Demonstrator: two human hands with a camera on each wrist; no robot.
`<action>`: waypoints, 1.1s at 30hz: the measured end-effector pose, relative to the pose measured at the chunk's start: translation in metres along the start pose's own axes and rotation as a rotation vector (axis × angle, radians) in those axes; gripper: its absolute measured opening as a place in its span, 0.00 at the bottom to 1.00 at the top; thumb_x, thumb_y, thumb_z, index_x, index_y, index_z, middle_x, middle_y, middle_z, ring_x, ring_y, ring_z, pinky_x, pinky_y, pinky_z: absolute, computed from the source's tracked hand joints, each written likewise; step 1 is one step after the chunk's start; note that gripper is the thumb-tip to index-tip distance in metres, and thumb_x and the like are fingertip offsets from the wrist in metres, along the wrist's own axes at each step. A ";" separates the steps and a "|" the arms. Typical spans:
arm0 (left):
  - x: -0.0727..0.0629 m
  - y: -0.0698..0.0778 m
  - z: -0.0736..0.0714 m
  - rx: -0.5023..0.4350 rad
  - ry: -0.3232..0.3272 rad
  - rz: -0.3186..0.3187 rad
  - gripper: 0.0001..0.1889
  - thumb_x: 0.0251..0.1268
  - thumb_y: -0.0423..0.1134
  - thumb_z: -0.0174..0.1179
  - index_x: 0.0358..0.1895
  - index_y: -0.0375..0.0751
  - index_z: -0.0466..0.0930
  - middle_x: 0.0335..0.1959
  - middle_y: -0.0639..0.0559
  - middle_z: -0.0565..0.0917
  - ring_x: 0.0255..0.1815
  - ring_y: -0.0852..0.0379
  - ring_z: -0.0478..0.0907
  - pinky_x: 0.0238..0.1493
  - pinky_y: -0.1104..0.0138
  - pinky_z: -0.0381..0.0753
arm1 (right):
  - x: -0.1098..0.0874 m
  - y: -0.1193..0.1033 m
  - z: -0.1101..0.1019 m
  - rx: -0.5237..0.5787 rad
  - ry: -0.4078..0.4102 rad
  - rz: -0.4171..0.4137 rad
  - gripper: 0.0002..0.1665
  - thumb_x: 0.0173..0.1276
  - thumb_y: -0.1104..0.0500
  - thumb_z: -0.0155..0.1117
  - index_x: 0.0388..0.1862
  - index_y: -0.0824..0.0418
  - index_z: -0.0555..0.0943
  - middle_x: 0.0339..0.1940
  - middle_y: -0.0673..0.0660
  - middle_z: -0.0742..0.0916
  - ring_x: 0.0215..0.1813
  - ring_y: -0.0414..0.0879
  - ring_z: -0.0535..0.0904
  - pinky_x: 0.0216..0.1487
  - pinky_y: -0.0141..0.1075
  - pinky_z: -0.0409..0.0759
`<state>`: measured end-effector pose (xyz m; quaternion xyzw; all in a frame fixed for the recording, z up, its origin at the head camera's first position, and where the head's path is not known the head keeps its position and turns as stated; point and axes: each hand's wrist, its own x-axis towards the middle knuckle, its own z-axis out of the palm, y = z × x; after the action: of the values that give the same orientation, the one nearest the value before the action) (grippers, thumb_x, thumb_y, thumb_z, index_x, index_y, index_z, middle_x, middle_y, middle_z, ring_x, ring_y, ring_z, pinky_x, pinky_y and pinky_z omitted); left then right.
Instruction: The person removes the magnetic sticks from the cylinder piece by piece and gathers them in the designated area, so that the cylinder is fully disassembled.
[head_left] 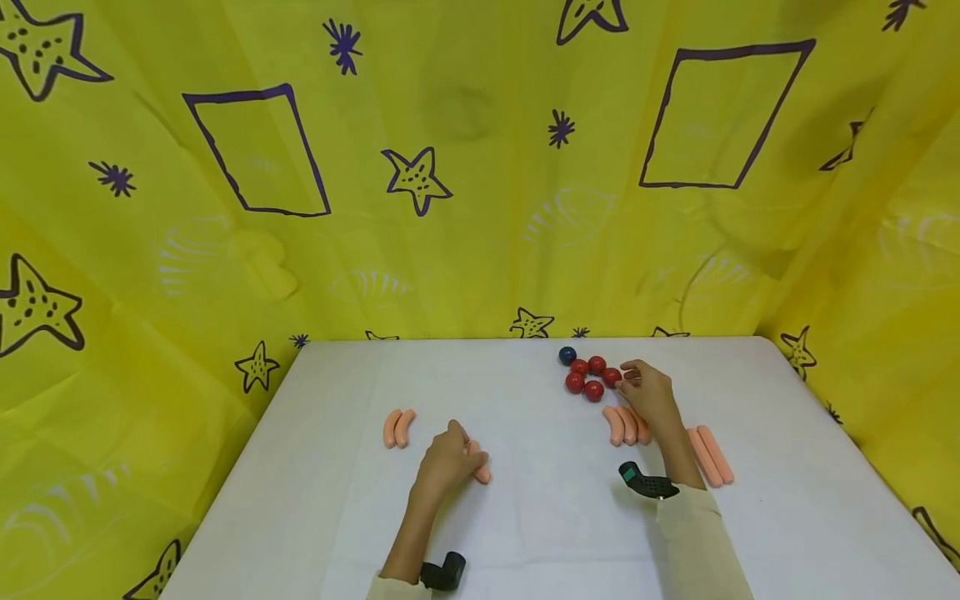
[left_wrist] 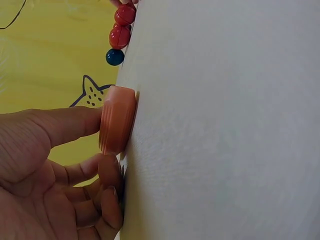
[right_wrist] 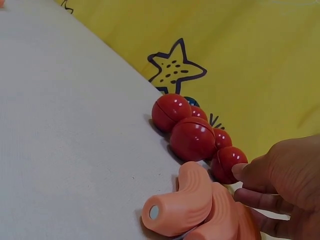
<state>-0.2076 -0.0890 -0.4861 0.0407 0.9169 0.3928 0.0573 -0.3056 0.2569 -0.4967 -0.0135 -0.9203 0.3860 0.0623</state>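
Note:
My left hand (head_left: pixel 442 462) is low over the white table and pinches a curved orange stick (left_wrist: pixel 118 120) between thumb and fingers. The stick stands right at the table surface in the left wrist view. My right hand (head_left: pixel 654 398) is beside a ring of several red balls. Its thumb tip overlaps the edge of the rightmost red ball (right_wrist: pixel 229 164), while the other fingers are loosely bent, apart from the thumb. A dark blue ball (head_left: pixel 567 356) adjoins the ring at its far left. Below the right hand lie three curved orange sticks (head_left: pixel 616 426) side by side, partly covered by it.
Two curved orange sticks (head_left: pixel 404 428) lie left of the left hand. Two straight orange sticks (head_left: pixel 707 457) rest to the right of the right forearm. A yellow cloth (head_left: pixel 480 250) with star drawings hangs behind the table's far edge and at both sides.

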 end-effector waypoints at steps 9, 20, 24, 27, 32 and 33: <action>-0.004 0.004 0.000 0.040 0.010 -0.030 0.16 0.62 0.40 0.61 0.16 0.38 0.78 0.10 0.52 0.80 0.12 0.61 0.62 0.15 0.70 0.58 | -0.002 0.002 -0.002 0.006 0.017 -0.025 0.20 0.70 0.65 0.59 0.58 0.72 0.74 0.52 0.74 0.82 0.55 0.66 0.79 0.57 0.55 0.78; 0.001 -0.004 -0.015 -0.113 0.016 -0.011 0.15 0.65 0.40 0.60 0.20 0.37 0.79 0.12 0.51 0.83 0.16 0.60 0.70 0.18 0.72 0.60 | -0.008 -0.002 -0.004 0.006 -0.006 -0.006 0.20 0.72 0.63 0.57 0.59 0.71 0.74 0.53 0.73 0.81 0.56 0.66 0.78 0.57 0.55 0.77; 0.004 -0.013 -0.036 -0.199 0.109 -0.049 0.12 0.65 0.41 0.61 0.30 0.35 0.77 0.16 0.52 0.84 0.22 0.56 0.79 0.24 0.71 0.68 | -0.010 -0.004 -0.006 0.001 0.031 -0.015 0.20 0.73 0.60 0.56 0.59 0.70 0.75 0.53 0.72 0.82 0.56 0.66 0.78 0.56 0.55 0.77; 0.006 -0.024 -0.054 -0.229 0.216 -0.103 0.13 0.65 0.43 0.62 0.34 0.34 0.77 0.19 0.51 0.85 0.23 0.57 0.82 0.28 0.69 0.73 | -0.013 -0.006 -0.008 0.014 0.098 -0.037 0.19 0.74 0.59 0.55 0.57 0.70 0.76 0.51 0.71 0.83 0.54 0.65 0.80 0.55 0.56 0.78; 0.001 -0.048 -0.080 -0.281 0.359 -0.201 0.17 0.67 0.45 0.62 0.42 0.31 0.77 0.27 0.45 0.84 0.22 0.55 0.83 0.29 0.66 0.81 | -0.016 -0.010 -0.007 0.037 0.267 -0.092 0.15 0.74 0.59 0.55 0.50 0.68 0.81 0.44 0.67 0.87 0.48 0.59 0.82 0.49 0.45 0.80; -0.001 -0.052 -0.083 -0.292 0.372 -0.214 0.17 0.67 0.45 0.61 0.43 0.30 0.76 0.29 0.43 0.84 0.22 0.55 0.84 0.28 0.65 0.82 | -0.016 -0.011 -0.006 0.043 0.306 -0.103 0.14 0.74 0.60 0.56 0.48 0.68 0.81 0.43 0.66 0.87 0.45 0.57 0.83 0.46 0.39 0.80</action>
<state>-0.2194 -0.1845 -0.4666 -0.1382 0.8445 0.5133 -0.0656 -0.2888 0.2525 -0.4862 -0.0236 -0.8911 0.3952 0.2220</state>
